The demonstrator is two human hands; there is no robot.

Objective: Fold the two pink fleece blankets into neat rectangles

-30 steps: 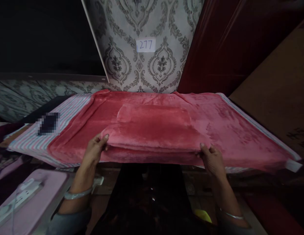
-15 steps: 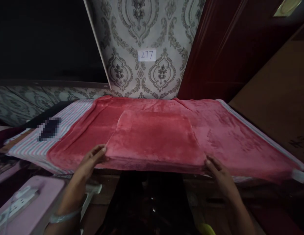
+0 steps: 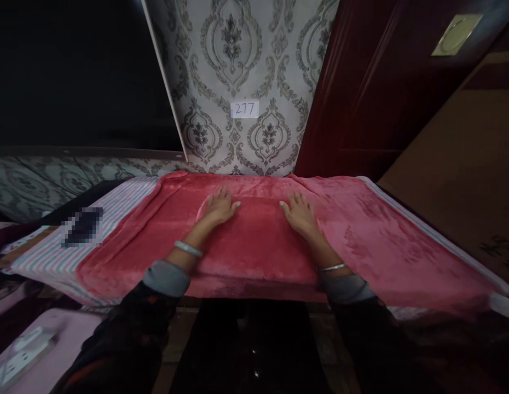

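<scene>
A red plush cloth piece, roughly rectangular, lies flat on a larger red plush blanket. Near its far left corner rests my left hand, palm down with the fingers stretched out. My right hand lies the same way by its far right corner, fingers spread. Neither hand grips anything. Parts of the cloth's side edges are hidden beneath my forearms. The blanket is spread over a striped sheet, whose borders show at the left and right.
A dark screen stands at the back left. Patterned wallpaper bears a paper label reading 277. On the right are a dark red door and a cardboard box. A power strip sits on a pink surface at lower left.
Both hands have let go of the cloth's near corners and moved forward to its far end, now lying flat on it. The view has tilted slightly upward.
</scene>
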